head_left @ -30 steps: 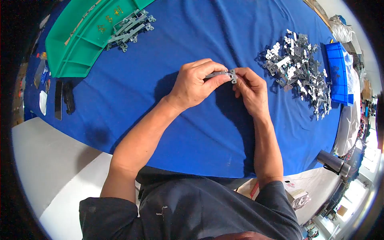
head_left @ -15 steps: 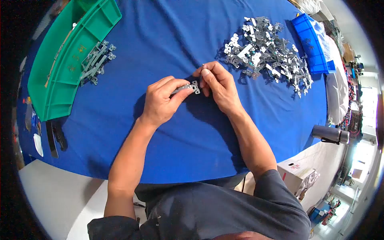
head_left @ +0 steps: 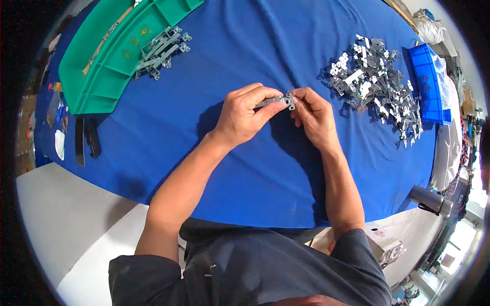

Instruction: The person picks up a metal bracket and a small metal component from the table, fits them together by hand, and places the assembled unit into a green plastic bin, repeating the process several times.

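Observation:
My left hand [head_left: 241,116] is closed around a flat silver metal bracket [head_left: 287,101], gripping it between thumb and fingers above the blue cloth. The bracket's lobed end with holes sticks out to the right, while its other part is covered by my fingers. My right hand [head_left: 317,118] is pinched right at that end, fingertips against or very near the metal. Whatever lies between the right fingertips is too small and hidden to make out.
A large heap of metal brackets [head_left: 375,81] lies at the right beside a blue bin [head_left: 426,89]. Several brackets [head_left: 164,51] are stacked by a green bin [head_left: 109,76] at the left. A grey bottle [head_left: 427,199] stands at the right edge; dark strap-like items [head_left: 80,140] lie left.
My right hand, earlier apart from the bracket with a tiny thing at its fingertips, has come to the bracket's end. The view has shifted, so the whole scene sits differently in frame.

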{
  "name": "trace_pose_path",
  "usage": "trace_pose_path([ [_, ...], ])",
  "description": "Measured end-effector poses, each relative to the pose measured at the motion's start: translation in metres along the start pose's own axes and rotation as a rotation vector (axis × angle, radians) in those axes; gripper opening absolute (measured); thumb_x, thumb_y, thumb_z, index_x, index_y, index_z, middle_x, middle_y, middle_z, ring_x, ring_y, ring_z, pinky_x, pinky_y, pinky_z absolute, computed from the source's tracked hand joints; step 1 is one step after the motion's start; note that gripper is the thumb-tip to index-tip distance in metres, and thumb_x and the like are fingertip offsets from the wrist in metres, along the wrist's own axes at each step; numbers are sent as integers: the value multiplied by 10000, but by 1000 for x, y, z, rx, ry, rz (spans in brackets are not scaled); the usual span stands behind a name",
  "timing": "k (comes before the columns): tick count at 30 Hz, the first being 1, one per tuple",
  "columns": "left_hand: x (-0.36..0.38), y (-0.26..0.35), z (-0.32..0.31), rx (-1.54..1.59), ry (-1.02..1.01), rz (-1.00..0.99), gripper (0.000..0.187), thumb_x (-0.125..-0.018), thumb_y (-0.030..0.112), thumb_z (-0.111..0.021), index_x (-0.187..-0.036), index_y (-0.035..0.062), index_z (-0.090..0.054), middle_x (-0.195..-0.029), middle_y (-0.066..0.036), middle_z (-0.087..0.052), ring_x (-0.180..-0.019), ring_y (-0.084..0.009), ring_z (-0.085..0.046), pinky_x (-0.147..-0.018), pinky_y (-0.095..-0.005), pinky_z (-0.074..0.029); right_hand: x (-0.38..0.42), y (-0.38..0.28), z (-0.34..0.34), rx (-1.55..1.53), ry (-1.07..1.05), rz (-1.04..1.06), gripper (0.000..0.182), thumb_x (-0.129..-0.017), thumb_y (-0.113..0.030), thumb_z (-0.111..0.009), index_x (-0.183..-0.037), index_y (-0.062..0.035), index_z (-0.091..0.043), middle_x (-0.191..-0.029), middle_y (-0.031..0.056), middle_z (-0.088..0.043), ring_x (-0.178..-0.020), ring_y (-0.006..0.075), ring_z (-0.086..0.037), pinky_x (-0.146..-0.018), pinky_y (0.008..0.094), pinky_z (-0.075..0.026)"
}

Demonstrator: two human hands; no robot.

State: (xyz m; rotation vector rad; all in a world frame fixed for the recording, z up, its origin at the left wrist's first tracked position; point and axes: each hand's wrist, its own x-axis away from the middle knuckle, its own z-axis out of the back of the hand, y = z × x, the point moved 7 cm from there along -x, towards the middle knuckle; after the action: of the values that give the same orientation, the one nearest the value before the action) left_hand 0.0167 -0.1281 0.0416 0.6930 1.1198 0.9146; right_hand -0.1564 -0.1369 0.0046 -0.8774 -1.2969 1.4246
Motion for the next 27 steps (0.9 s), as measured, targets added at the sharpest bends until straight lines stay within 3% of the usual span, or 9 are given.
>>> trace_pose_path([
  [2,1,-1,0,-26,-18,-8,159,-846,105,-806,-960,22,-733,-737,-69,-642,-617,-155,-585,-565,-302,-453,-1,-1,-1,-103,-1,30,207,-1048,-147,-566,-1151,4,-665,-818,4,-612,-695,64,-556,-610,236,-475],
  [5,3,0,-5,-89,-42,-37,133,-853,135,-780,-916,36,-718,-797,-100,-680,-688,-264,-661,-613,-370,-512,-1,-5,-2,-163,-27,42,247,-1048,-150,-568,-1212,16,-649,-905,18,-638,-748,66,-570,-647,232,-492],
  [7,3,1,-5,-87,-49,-86,141,-851,120,-793,-934,30,-724,-782,-87,-669,-659,-222,-633,-590,-348,-490,-1,-5,-3,-125,-35,49,219,-1023,-96,-586,-1195,21,-654,-938,20,-650,-723,69,-567,-646,223,-479],
  [11,5,0,-11,-116,-101,-113,141,-850,103,-797,-940,23,-724,-772,-83,-662,-648,-203,-621,-582,-334,-480,0,-4,3,-256,76,117,180,-1026,-156,-618,-1118,-10,-668,-918,10,-665,-694,44,-548,-584,209,-448],
  [14,4,-2,-5,-97,-29,-77,152,-849,107,-803,-945,20,-724,-776,-81,-665,-648,-182,-619,-580,-320,-473,-2,2,11,-324,178,-3,184,-1022,-148,-622,-1143,-19,-676,-881,12,-668,-665,49,-541,-580,211,-448],
  [18,2,-3,7,-32,100,-2,159,-859,118,-804,-953,17,-725,-764,-68,-661,-637,-144,-595,-571,-298,-454,1,-4,-1,13,52,26,200,-1006,-121,-645,-1148,5,-707,-795,-8,-652,-659,37,-537,-556,223,-434],
  [27,1,-1,3,0,27,20,149,-871,125,-792,-955,21,-726,-753,-67,-658,-626,-144,-587,-564,-300,-452,1,0,0,60,31,-6,164,-1010,-95,-615,-1111,-16,-716,-750,-35,-611,-612,45,-519,-545,223,-434],
])
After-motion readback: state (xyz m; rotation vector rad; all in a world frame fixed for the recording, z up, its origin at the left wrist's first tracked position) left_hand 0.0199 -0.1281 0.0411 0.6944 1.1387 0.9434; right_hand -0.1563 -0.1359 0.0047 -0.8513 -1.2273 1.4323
